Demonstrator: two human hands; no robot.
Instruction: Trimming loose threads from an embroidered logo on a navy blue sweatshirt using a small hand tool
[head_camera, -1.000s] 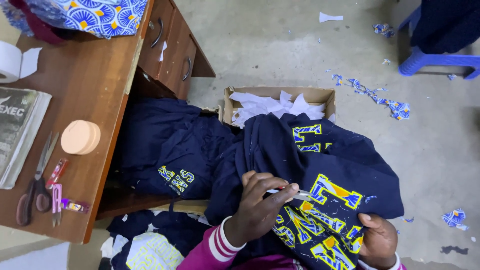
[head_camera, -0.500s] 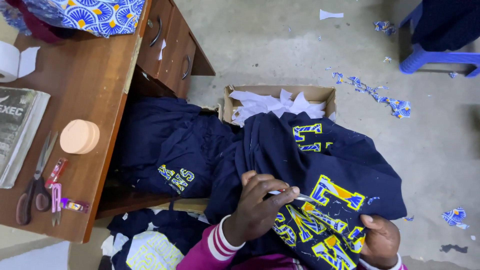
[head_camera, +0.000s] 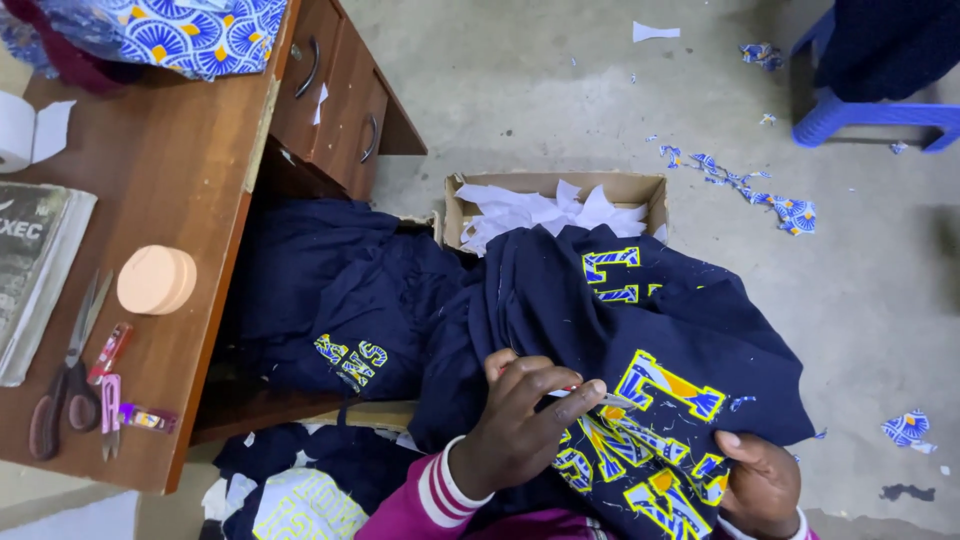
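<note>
Your left hand (head_camera: 520, 430) was pinched around a small thin tool (head_camera: 600, 397), apparently a slim cutter or seam ripper, thumb and forefinger pressed together on its shaft and the other fingers curled in beside them. The tool's long axis ran nearly level, from your fingers out to your right, with its tip resting on the yellow-and-blue applique lettering (head_camera: 665, 385) of the navy sweatshirt (head_camera: 600, 320) draped across your lap. The lettering therefore lay directly beyond the tip, on the right side of that hand and touching the tool.

Your right hand (head_camera: 760, 485) gripped the same garment lower down, fingers closed over a fold of the cloth at the edge of the lettering. It held the fabric just beside the work point. The left hand was the nearer of the two to the letter under the tip; the right served as the anchor, and the stretch of cloth between them carried the lettering.

Beyond the sweatshirt, an open cardboard box (head_camera: 640, 190) of white paper scraps stood on the floor, touching the garment's far edge. More navy garments (head_camera: 330, 290) were heaped under the wooden desk (head_camera: 180, 200) to your left, where scissors (head_camera: 65, 380) and a round peach-coloured disc (head_camera: 155, 280) lay well apart from your hands.
</note>
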